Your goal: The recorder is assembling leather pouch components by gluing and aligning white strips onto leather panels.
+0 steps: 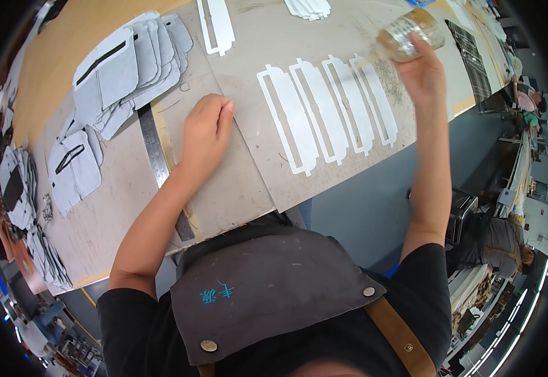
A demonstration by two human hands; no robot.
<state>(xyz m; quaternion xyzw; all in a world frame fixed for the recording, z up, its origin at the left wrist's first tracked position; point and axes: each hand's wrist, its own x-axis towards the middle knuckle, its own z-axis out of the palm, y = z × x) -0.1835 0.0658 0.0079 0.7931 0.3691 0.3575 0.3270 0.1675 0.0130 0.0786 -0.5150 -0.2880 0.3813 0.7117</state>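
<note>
A: What've we got in our R hand (426, 74)?

B: Fingers wrapped firmly round a see-through bottle (406, 31), tilted, neck down-L twd the white slotted pcs (326, 113). Neck's blurred, so can't tell if it touches one.

A: Where're those pcs?

B: Four in a row on the tabletop (230, 188), b/w our hands, nearest one just below-L of the R hand.

A: And our L hand (206, 135)?

B: Curled into a loose fist, thumb against the fingers, well apart from the bottle. Can't tell if anything's tucked inside.

A: Stuff around it?

B: Metal ruler (152, 147) to its L, running under our forearm; stacked grey pcs (113, 75) up-L; one more white pc (222, 28) above. Dark checked cloth (468, 56) lies R of the R hand.
</note>
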